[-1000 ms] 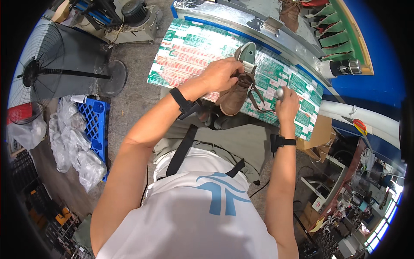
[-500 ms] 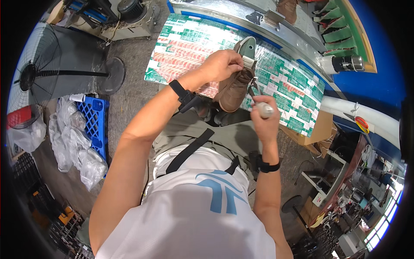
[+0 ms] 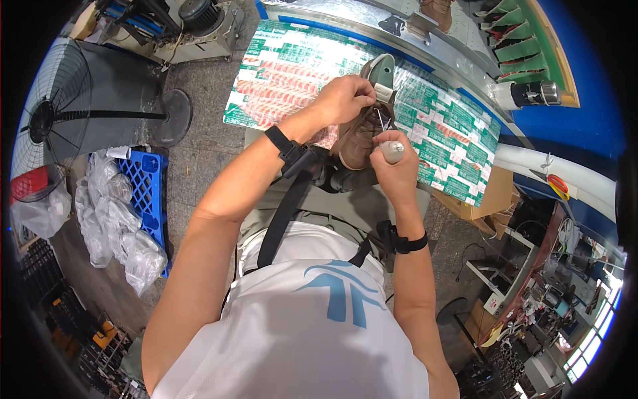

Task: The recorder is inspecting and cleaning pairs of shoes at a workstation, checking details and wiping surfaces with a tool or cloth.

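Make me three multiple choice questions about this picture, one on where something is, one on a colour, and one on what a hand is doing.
1. Where is the brown leather shoe?
A. on the blue plastic crate
B. over the green and red printed sheet on the workbench, between both hands
C. on the floor by the fan

2. What colour is the plastic crate at the person's left?
A. blue
B. yellow
C. white

3. What is the right hand doing?
A. hanging empty
B. resting on the fan
C. gripping a thin metal tool with a pale handle

Answers: 1 B, the left hand steadies it above the sheet. 2 A, its lattice is blue. 3 C, the fingers are closed round the handle.
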The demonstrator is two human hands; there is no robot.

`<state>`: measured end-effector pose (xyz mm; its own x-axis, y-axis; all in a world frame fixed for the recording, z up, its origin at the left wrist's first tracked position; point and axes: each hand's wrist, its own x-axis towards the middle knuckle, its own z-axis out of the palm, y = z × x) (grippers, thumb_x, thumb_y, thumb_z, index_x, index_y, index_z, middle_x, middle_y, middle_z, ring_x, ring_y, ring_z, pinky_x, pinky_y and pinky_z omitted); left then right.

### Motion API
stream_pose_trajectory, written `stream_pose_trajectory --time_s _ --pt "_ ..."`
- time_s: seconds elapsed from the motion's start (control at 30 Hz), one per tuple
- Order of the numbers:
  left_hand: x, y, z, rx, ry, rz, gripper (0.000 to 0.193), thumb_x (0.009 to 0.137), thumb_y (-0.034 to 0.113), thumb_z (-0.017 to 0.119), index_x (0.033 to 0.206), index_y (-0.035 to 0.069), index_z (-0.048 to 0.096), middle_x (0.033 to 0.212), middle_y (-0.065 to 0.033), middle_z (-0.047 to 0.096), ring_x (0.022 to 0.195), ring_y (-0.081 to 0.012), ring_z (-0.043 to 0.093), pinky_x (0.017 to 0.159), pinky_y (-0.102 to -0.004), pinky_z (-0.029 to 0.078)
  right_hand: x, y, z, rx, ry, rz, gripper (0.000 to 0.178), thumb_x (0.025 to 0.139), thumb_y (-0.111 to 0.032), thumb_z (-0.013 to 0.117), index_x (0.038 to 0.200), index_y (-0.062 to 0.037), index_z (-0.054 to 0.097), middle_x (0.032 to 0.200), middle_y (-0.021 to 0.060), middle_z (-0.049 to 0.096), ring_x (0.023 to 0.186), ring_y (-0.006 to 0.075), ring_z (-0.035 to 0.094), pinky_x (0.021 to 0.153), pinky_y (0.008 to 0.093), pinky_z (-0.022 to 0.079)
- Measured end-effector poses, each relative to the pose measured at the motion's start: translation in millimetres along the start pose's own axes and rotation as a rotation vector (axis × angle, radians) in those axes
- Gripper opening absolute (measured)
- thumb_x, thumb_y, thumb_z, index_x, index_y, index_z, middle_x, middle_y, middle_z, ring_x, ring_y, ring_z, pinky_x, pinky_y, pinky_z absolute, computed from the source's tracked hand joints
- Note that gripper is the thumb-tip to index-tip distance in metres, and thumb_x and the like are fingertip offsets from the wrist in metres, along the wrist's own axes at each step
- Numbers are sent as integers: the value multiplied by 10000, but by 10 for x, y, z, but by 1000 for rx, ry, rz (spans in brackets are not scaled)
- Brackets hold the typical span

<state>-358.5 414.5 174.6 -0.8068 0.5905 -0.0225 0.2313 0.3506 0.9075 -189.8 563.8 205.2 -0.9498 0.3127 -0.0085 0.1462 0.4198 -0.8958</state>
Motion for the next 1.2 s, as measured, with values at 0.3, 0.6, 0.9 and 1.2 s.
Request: stream_pose_trajectory --time_s 0.3,0.6,0.9,1.2 --pt "-53 -27 45 -8 38 -9 113 986 102 759 1054 13 776 963 -91 765 913 -175 706 851 -351 561 105 -71 158 544 33 322 168 891 -9 696 1059 -15 701 979 58 759 851 125 699 782 296 564" --pt "-217 43 95 -99 46 -25 187 997 54 720 1181 30 748 995 -90 765 908 -166 708 851 -338 571 -69 114 435 -9 270 -127 196 852 31 704 1038 -9 658 1019 137 674 935 314 678 855 415 542" --pt "-218 63 90 58 79 38 221 969 73 725 1189 60 742 1005 -83 770 888 -224 720 847 -364 577 -43 249 422 -76 246 -368 213 827 25 722 1026 -18 657 1044 157 667 990 365 666 878 437 537" --pt "-208 -18 62 -37 60 -9 185 950 56 724 1133 48 750 958 -72 755 865 -179 692 813 -352 570 -76 114 453 41 196 -232 185 831 -1 723 1003 -44 671 1012 142 672 1016 381 666 902 465 537"
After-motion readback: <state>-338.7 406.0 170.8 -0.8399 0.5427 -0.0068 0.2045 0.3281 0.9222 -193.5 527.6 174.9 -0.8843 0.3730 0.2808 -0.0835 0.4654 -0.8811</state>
